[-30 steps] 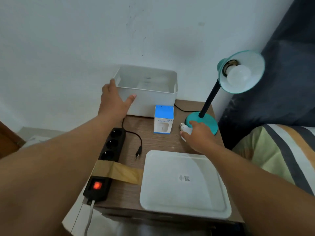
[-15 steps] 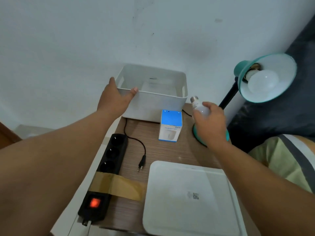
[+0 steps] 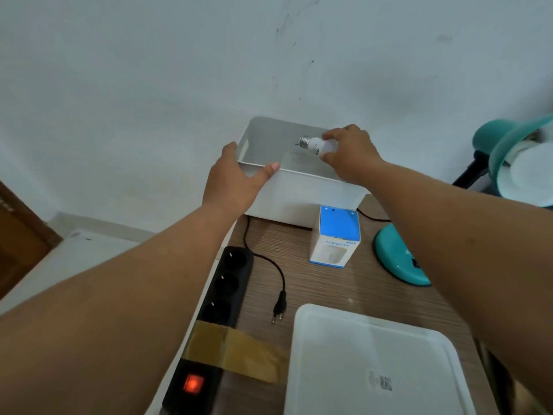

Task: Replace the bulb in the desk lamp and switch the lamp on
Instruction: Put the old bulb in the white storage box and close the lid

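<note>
Nearest, below the right forearm, a white lid [image 3: 374,363] lies flat on the wooden table [image 3: 326,283]. Below the left forearm, a black power strip [image 3: 215,319] runs along the table's edge, taped down with a brown strip, its red switch [image 3: 191,384] glowing. A loose black plug [image 3: 279,307] lies on the table just right of the power strip.

Beyond that, between the two hands and nearer than both, stands a small blue-and-white box [image 3: 335,238]. Under the right forearm sits the teal desk lamp [image 3: 398,259] base; its shade, at the right edge, holds a white bulb.

Farthest, the left hand [image 3: 236,178] grips the near left corner of the white bin [image 3: 299,193], thumb along the rim. The right hand [image 3: 350,155] holds the spare bulb [image 3: 315,144] by its glass over the bin's opening, screw base pointing left.
</note>
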